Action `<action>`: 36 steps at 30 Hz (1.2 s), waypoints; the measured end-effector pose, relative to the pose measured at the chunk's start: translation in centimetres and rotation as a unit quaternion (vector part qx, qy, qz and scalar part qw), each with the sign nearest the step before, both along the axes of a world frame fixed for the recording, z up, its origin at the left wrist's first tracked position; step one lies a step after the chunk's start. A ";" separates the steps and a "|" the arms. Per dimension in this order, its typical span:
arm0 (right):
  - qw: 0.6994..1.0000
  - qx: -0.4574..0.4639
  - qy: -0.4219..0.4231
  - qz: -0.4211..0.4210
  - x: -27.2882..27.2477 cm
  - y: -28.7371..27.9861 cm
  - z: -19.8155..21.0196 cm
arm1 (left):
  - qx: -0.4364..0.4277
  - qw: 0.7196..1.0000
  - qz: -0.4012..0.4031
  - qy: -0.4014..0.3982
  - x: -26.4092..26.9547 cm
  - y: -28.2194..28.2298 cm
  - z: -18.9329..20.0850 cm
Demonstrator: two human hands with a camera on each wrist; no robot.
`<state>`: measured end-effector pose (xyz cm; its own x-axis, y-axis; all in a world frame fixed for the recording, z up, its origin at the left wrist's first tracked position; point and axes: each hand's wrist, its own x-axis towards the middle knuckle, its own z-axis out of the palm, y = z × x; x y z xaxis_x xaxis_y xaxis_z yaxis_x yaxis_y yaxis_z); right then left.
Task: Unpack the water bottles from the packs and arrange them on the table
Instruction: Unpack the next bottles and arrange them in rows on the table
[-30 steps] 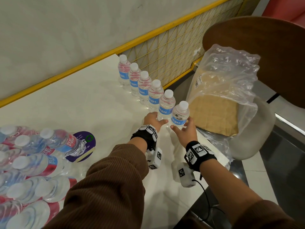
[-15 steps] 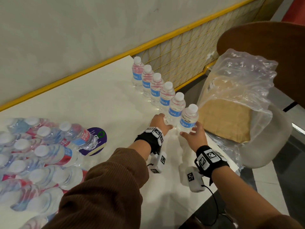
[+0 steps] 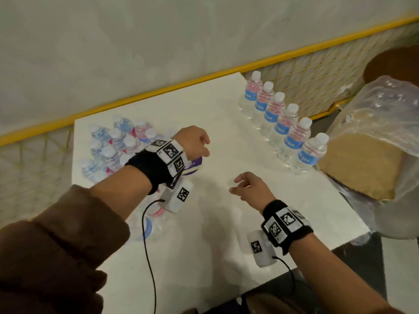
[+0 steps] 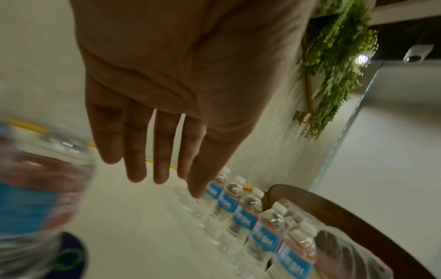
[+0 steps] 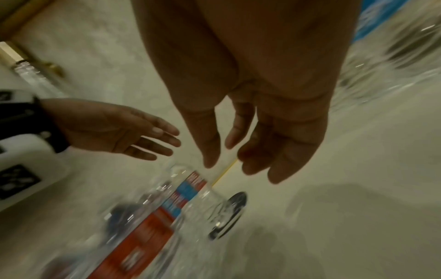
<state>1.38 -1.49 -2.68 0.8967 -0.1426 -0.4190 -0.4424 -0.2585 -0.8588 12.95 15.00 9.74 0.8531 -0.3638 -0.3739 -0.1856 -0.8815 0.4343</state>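
A row of several upright water bottles (image 3: 292,132) with white caps and blue labels lines the right edge of the white table (image 3: 226,245); the same row (image 4: 248,217) shows in the left wrist view. A plastic-wrapped pack of bottles (image 3: 113,146) lies on its side at the table's far left, seen blurred as the pack (image 5: 152,213) in the right wrist view. My left hand (image 3: 195,143) hovers over the table next to the pack, fingers straight (image 4: 138,151), holding nothing. My right hand (image 3: 247,186) hangs above mid-table, fingers relaxed (image 5: 253,147), empty.
A crumpled empty plastic wrap with a cardboard tray (image 3: 367,159) sits on a chair off the table's right edge. A brown round chair back (image 3: 394,64) stands behind it. A wall with a yellow trim (image 3: 158,91) borders the far side.
Both hands have let go of the last two bottles in the row and swung left toward the pack. The view has turned left with them.
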 end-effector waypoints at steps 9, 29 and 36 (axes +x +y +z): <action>0.984 -0.062 -0.088 0.144 -0.5 13.2 1.6 | 0.159 0.985 -0.068 0.026 -3.9 8.4 0.1; 0.982 -0.150 -0.111 -0.015 0.0 4.8 0.6 | 0.215 0.953 -0.212 -0.024 -4.7 6.4 -0.5; 0.980 -0.159 -0.109 -0.041 0.4 -1.7 0.7 | 0.070 0.987 -0.128 -0.066 -2.2 -0.7 -2.1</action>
<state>1.79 -3.19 -1.99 0.9398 -0.3110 -0.1417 -0.2885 -0.4997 -0.8167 10.74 14.30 7.63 0.7851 -0.5259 -0.3272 -0.4562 -0.8483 0.2689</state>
